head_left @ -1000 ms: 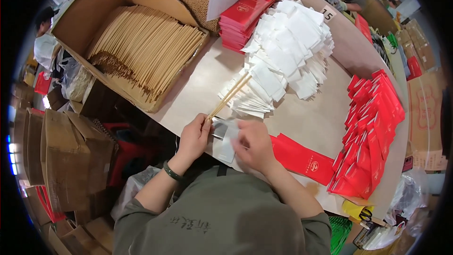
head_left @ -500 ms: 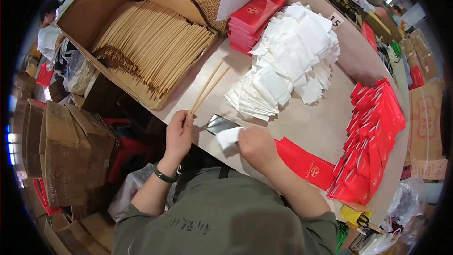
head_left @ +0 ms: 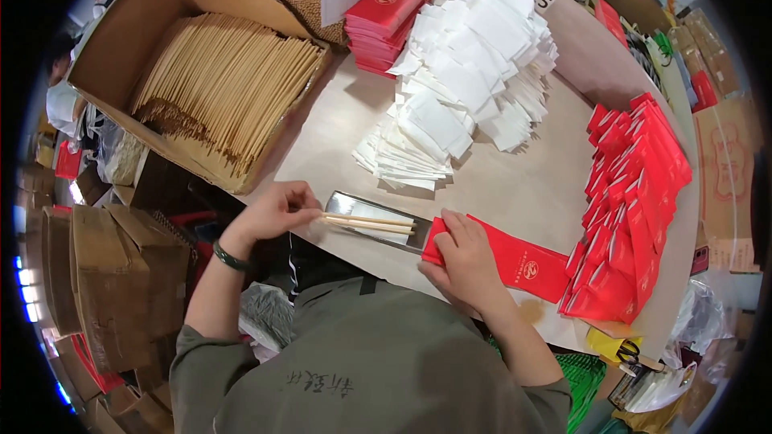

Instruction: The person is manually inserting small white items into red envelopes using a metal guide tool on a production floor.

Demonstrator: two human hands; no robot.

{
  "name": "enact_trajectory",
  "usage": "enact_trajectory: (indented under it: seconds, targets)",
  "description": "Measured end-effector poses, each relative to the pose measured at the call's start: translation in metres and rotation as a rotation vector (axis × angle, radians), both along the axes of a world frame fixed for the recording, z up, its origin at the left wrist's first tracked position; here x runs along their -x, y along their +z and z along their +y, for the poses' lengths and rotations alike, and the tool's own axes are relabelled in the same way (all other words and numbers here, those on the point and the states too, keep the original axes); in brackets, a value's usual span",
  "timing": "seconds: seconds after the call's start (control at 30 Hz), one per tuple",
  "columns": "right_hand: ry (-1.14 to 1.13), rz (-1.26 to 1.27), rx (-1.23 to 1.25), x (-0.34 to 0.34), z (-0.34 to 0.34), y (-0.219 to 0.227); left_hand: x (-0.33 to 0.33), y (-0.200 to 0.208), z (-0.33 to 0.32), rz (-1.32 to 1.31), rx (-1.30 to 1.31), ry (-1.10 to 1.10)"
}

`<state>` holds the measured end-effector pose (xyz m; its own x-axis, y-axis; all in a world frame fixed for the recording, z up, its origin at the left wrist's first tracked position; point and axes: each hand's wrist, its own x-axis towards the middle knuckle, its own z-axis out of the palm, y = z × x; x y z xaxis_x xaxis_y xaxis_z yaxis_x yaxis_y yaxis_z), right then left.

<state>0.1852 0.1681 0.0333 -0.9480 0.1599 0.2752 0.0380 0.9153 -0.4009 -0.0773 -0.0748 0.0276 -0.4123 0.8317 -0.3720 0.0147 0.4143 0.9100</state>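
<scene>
My left hand (head_left: 277,209) pinches the left ends of a pair of wooden chopsticks (head_left: 371,225). They lie nearly level over a shallow metal tray (head_left: 420,227) at the table's near edge, with a white napkin (head_left: 386,214) under them. The tray's right end meets the red paper sleeves (head_left: 527,264), which lie flat in a stack. My right hand (head_left: 465,261) grips the left end of the top sleeve, fingers above and thumb at the near edge. The tips of the chopsticks point toward that end.
Behind my left hand stands a cardboard box (head_left: 96,84) of loose chopsticks. White napkin packets (head_left: 458,80) are heaped mid-table, beside stacked red sleeves (head_left: 394,0). A pile of filled red sleeves (head_left: 627,217) lies at the right. Cartons (head_left: 112,273) stand left of the table.
The chopsticks have swung from pointing up and away to lying over the tray. The napkin has left my right hand and lies in the tray. That hand has moved onto the red sleeves.
</scene>
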Motion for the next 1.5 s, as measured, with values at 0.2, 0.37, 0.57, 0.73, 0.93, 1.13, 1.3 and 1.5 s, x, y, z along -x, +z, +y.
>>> enact_trajectory:
  seconds: [0.2, 0.37, 0.57, 0.73, 0.93, 1.13, 1.3, 1.5]
  targets:
    - [0.092, -0.029, 0.062, -0.003, 0.001, -0.026, -0.032, -0.001, 0.058, 0.541, 0.005, -0.195]
    - [-0.034, -0.071, 0.017, 0.006, -0.005, -0.015, -0.08, -0.022, 0.09, 0.744, -0.385, -0.272]
    - [0.014, -0.056, 0.036, 0.004, 0.001, -0.027, -0.112, -0.029, 0.102, 0.393, -0.224, -0.07]
    - [0.074, 0.007, 0.051, 0.005, 0.007, -0.009, -0.098, 0.004, 0.072, 0.895, -0.2, -0.079]
    - [0.247, 0.063, -0.001, 0.024, 0.006, 0.02, -0.079, -0.003, 0.074, 1.062, -0.01, -0.232]
    - [0.122, 0.091, 0.013, 0.031, 0.03, 0.018, -0.089, 0.012, 0.103, 1.357, -0.186, 0.101]
    - [-0.044, 0.071, 0.028, 0.028, 0.021, 0.002, -0.11, -0.001, 0.105, 0.966, -0.24, 0.01]
    - [-0.021, 0.054, 0.073, 0.028, 0.025, 0.008, -0.119, 0.031, 0.107, 0.572, -0.411, -0.123]
